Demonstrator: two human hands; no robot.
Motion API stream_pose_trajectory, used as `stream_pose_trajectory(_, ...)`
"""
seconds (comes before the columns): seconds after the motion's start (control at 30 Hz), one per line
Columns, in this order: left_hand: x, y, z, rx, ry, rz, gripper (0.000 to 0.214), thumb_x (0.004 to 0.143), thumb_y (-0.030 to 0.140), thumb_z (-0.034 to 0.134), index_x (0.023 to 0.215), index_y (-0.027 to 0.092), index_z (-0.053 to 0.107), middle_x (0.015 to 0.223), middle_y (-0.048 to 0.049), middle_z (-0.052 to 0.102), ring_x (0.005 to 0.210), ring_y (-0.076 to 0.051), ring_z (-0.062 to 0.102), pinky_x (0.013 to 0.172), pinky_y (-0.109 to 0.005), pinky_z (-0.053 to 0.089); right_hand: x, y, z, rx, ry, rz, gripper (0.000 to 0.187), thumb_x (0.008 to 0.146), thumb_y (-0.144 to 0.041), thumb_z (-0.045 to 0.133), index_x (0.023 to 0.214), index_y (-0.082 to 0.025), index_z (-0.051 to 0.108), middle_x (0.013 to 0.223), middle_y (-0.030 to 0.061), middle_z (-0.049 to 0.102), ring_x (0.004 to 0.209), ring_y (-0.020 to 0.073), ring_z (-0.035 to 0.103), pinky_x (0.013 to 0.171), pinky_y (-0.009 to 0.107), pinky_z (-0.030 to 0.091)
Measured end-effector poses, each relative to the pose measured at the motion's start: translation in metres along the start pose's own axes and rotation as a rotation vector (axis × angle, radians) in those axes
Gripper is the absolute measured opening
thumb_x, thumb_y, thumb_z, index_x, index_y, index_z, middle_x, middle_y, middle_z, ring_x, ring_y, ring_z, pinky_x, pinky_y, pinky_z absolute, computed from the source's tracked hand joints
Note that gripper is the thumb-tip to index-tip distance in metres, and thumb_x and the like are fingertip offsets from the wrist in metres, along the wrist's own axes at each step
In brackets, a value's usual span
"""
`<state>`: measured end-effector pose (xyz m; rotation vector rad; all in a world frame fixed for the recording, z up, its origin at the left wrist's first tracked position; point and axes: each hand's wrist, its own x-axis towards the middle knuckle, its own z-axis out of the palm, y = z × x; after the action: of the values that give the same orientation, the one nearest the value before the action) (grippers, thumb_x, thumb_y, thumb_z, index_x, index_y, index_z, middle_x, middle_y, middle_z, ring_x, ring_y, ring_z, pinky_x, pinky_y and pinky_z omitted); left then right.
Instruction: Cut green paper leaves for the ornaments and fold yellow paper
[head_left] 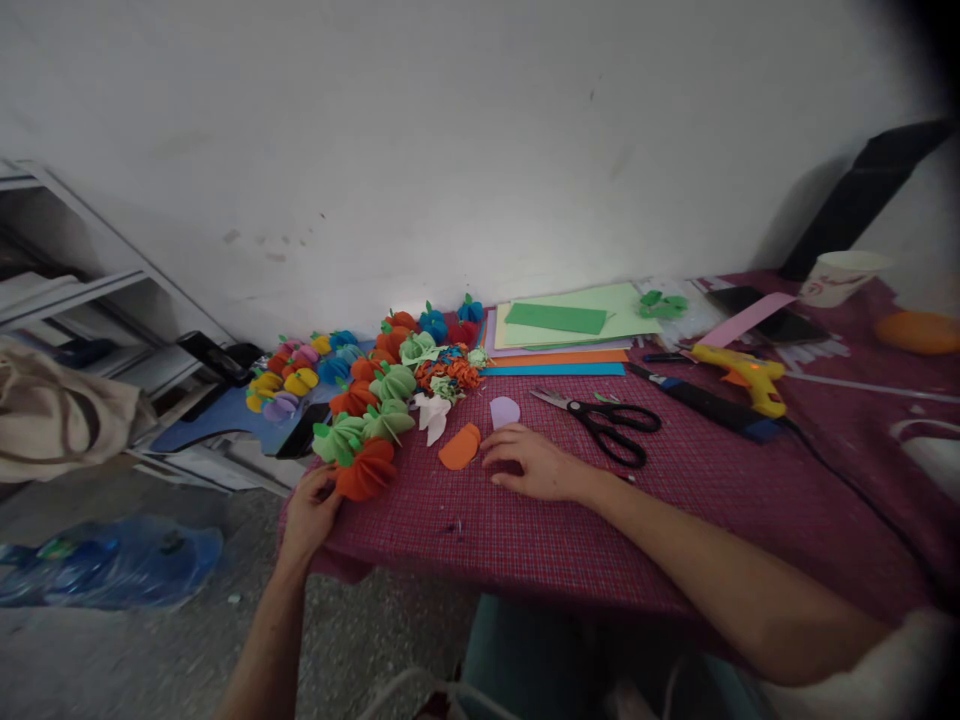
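Note:
At the table's left edge my left hand (310, 508) has its fingers curled against the side of an orange paper pumpkin (366, 472) with a green top. My right hand (534, 464) rests low over the cloth, its thumb and fingers apart and nothing visible between them. Just left of its fingertips lie orange paper pieces (459, 448) with rounded edges. A lilac paper piece (505, 411) is just beyond the fingers. Black-handled scissors (611, 425) lie with blades parted to the right of it. White paper pieces (433, 416) sit between the pumpkins and the orange pieces.
Rows of coloured paper pumpkins (391, 384) fill the table's left side, beside paper scraps (450, 372). Paper sheets (637, 308) lie along the wall. On the right are a yellow glue gun (742, 374) with a cord, a dark-handled tool (705, 405) and a paper cup (840, 280).

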<state>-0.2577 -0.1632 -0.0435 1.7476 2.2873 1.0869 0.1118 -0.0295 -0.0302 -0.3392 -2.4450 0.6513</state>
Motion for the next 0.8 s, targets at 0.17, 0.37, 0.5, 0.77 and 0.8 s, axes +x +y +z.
stream_pose_trajectory(0.17,0.003,-0.002,-0.001,0.033,0.024,-0.051,0.028,0.068,0.04,0.054,0.084,0.018,0.063,0.103,-0.0084,0.063,0.096,-0.022,0.055,0.085,-0.035,0.041,0.0,0.001,0.0,-0.002,-0.007,0.002,0.019,0.075,-0.022,0.06,0.093,-0.019,0.065,0.106,0.0077,0.062,0.104,0.0181,0.051,0.092,0.036,0.037)
stream_pose_trajectory(0.37,-0.005,0.002,-0.01,0.095,0.017,-0.145,0.035,0.067,0.042,0.054,0.092,0.019,0.062,0.092,-0.0054,0.065,0.076,-0.019,0.059,0.068,-0.03,0.046,0.0,0.001,-0.001,-0.026,-0.019,-0.001,0.018,0.076,-0.022,0.059,0.092,-0.019,0.065,0.105,0.0066,0.062,0.103,0.0173,0.052,0.092,0.034,0.037)
stream_pose_trajectory(0.5,-0.019,0.023,-0.021,0.337,0.148,-0.217,0.04,0.071,0.036,0.051,0.106,0.018,0.058,0.086,-0.0059,0.063,0.07,-0.02,0.058,0.063,-0.032,0.045,0.0,0.001,-0.002,-0.056,-0.035,-0.006,0.017,0.077,-0.022,0.058,0.092,-0.017,0.065,0.103,0.0072,0.063,0.102,0.0165,0.053,0.093,0.033,0.036)
stream_pose_trajectory(0.77,-0.026,0.134,0.016,0.091,0.183,0.258,0.024,0.078,0.029,0.048,0.097,0.02,0.058,0.102,-0.0063,0.06,0.097,-0.022,0.054,0.088,-0.036,0.04,0.006,-0.001,-0.004,-0.129,0.015,0.109,0.023,0.08,-0.018,0.052,0.1,-0.015,0.062,0.099,0.0072,0.064,0.095,0.016,0.057,0.086,0.028,0.041)
stream_pose_trajectory(0.8,-0.022,0.147,0.026,0.052,0.131,0.317,0.021,0.079,0.027,0.047,0.095,0.021,0.059,0.1,-0.0056,0.061,0.097,-0.02,0.054,0.087,-0.034,0.041,0.008,-0.002,-0.008,-0.159,0.026,0.147,0.023,0.08,-0.018,0.051,0.101,-0.016,0.062,0.099,0.0071,0.065,0.092,0.016,0.058,0.083,0.028,0.042)
